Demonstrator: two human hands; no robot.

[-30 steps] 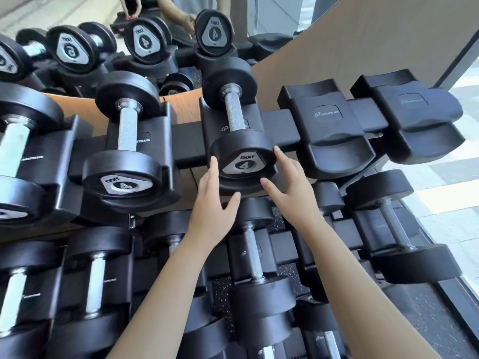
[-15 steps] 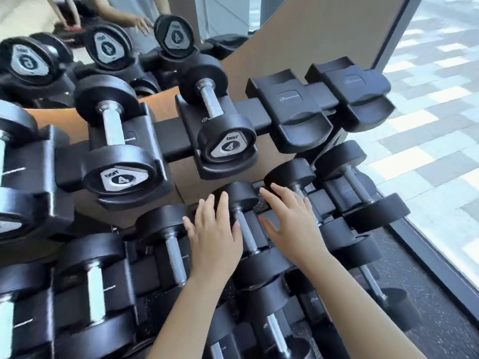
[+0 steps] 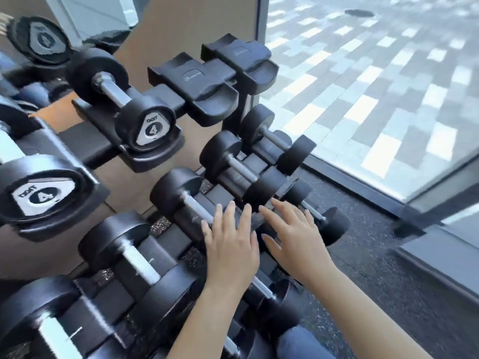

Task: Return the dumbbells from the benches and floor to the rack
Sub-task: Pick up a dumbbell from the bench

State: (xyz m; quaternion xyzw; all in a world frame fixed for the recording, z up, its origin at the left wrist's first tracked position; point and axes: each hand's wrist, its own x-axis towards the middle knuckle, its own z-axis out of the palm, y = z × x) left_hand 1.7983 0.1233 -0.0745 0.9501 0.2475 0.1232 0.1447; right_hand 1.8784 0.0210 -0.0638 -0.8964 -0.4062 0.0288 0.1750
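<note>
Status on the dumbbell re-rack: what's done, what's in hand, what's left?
Done: a dumbbell marked 4 sits in a top-row cradle; other dumbbells lie on the lower row. In hand: nothing; left hand and right hand are open and empty over that row. Left: the top row's end cradle and next cradle stand empty; benches are out of view.

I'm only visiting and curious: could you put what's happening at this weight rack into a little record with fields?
place: rack beside a window
left hand: open, fingers spread over the middle row, holding nothing
right hand: open alongside it, holding nothing
top row: dumbbell marked 4 seated in its cradle
free spots: first empty cradle, second empty cradle
floor: dark, speckled
</note>
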